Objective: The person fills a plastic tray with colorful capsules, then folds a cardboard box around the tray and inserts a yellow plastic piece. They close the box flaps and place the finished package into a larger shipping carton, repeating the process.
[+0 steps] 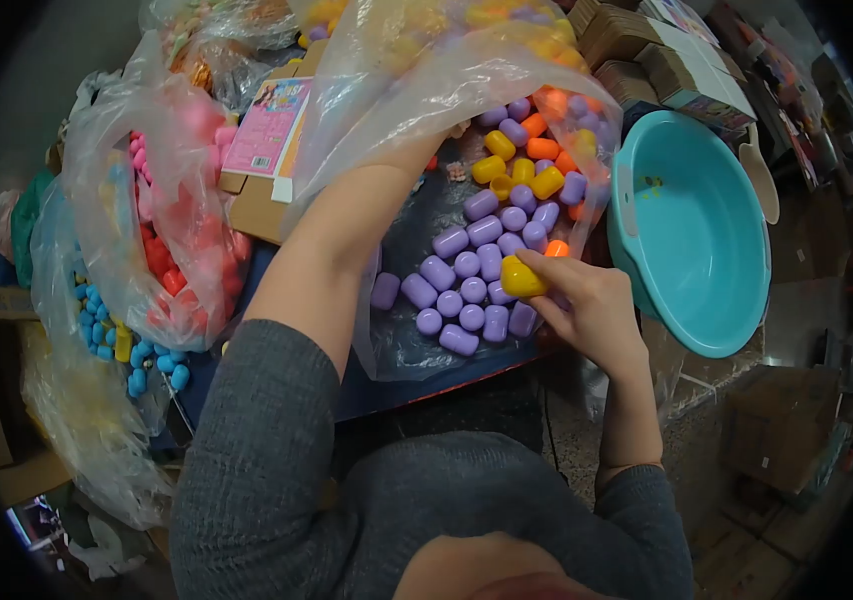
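Note:
My right hand (587, 305) grips a yellow plastic capsule (522, 277) at the edge of a pile of purple capsules (472, 275). My left forearm (332, 245) reaches up into a large clear plastic bag (417, 70); the left hand itself is hidden inside the bag, among yellow, orange and purple capsules (537, 150). The purple capsules lie on the bag's plastic spread over the dark table.
An empty teal basin (692, 225) stands right of the pile. A bag of pink and red capsules (172, 210) and a bag of blue capsules (112, 335) sit at the left. Cardboard boxes (647, 60) are stacked behind, and a pink printed card (267, 125) lies at the back.

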